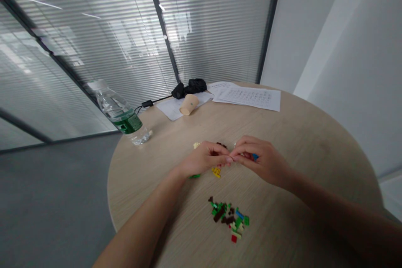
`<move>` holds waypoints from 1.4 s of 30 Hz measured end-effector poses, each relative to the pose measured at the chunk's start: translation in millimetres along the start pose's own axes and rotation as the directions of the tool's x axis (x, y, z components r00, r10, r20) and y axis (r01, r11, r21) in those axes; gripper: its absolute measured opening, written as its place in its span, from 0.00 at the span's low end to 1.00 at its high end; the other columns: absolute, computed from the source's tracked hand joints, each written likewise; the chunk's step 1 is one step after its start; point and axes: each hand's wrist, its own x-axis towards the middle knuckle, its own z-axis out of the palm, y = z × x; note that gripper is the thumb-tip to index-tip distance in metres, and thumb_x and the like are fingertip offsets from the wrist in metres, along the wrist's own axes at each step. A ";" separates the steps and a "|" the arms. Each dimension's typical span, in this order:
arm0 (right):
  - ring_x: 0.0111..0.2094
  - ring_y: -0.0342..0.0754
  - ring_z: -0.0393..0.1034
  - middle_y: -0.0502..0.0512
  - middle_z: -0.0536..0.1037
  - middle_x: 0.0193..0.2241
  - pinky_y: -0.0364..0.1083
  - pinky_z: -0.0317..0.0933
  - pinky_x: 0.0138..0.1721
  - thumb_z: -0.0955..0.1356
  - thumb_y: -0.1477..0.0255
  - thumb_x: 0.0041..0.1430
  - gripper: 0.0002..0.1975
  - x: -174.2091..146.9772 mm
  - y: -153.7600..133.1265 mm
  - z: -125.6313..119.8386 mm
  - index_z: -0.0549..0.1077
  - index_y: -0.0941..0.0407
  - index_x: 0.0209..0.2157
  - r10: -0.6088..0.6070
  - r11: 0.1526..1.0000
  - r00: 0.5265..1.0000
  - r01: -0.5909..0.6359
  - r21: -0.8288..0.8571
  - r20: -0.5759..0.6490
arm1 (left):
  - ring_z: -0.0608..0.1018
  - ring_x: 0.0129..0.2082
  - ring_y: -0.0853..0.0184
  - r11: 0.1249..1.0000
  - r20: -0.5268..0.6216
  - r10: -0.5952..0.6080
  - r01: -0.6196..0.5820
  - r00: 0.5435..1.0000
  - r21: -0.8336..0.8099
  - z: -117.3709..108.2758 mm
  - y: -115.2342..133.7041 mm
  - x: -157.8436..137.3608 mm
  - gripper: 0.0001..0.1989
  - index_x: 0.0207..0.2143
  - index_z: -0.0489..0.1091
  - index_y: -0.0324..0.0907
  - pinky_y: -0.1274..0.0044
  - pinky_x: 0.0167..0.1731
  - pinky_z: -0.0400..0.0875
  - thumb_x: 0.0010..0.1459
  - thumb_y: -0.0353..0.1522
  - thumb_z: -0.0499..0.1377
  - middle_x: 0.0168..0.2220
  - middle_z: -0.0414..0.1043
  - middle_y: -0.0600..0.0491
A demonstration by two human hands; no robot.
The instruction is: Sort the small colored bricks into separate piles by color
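A loose pile of small plastic toy bricks in green, dark brown, red, blue and cream [230,220] lies on the round, pale wood-grain table [301,142]; just beyond that pile, the left hand [205,160] and the right hand [262,161] meet, thumbs and fingers curled and pinched together at the tips; whether they grasp a piece between them I cannot tell, as the fingers hide it; yellow plastic bricks [216,172] sit beyond the pile, below the left hand, and a bright blue plastic piece [255,157] shows by the right hand's fingers; farther beyond the pile and to its left stands a clear plastic bottle with a green label [125,121]; farthest beyond it, a tan paper cup [189,105] lies tipped near printed white sheets [251,97].
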 end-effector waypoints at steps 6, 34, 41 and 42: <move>0.26 0.39 0.64 0.51 0.72 0.27 0.39 0.57 0.26 0.65 0.73 0.58 0.07 0.3 -0.8 -0.7 0.76 0.57 0.32 0.030 0.995 0.999 -0.033 0.098 0.036 | 0.65 0.21 0.75 0.998 0.001 0.038 -0.038 0.999 0.051 -2.2 1.3 -0.9 0.10 0.25 0.70 0.37 0.81 0.23 0.60 0.50 0.36 0.59 0.20 0.66 0.57; 0.33 0.44 0.66 0.56 0.71 0.36 0.44 0.59 0.34 0.60 0.75 0.62 0.16 -12.6 3.8 28.1 0.70 0.53 0.49 0.002 0.982 0.901 0.079 -0.170 0.434 | 0.72 0.31 0.66 0.422 -0.334 -0.004 0.304 0.942 0.854 -52.5 -15.7 -12.0 0.11 0.30 0.74 0.37 0.77 0.32 0.63 0.53 0.26 0.51 0.31 0.72 0.48; 0.33 0.43 0.66 0.55 0.73 0.35 0.43 0.59 0.36 0.62 0.74 0.60 0.11 -10.2 5.3 25.3 0.75 0.57 0.41 -0.033 0.997 0.898 0.062 -0.051 0.438 | 0.71 0.29 0.67 0.477 -0.338 0.052 0.274 0.940 0.835 -51.7 -13.5 -12.5 0.09 0.31 0.74 0.37 0.77 0.32 0.63 0.54 0.28 0.53 0.31 0.72 0.48; 0.32 0.43 0.66 0.55 0.73 0.33 0.42 0.59 0.35 0.64 0.74 0.59 0.09 -9.7 4.6 23.0 0.75 0.58 0.37 -0.062 0.998 0.882 0.067 0.005 0.468 | 0.71 0.29 0.68 0.509 -0.321 0.068 0.244 0.945 0.825 -50.2 -12.9 -12.2 0.09 0.31 0.74 0.37 0.78 0.31 0.63 0.54 0.28 0.54 0.31 0.72 0.49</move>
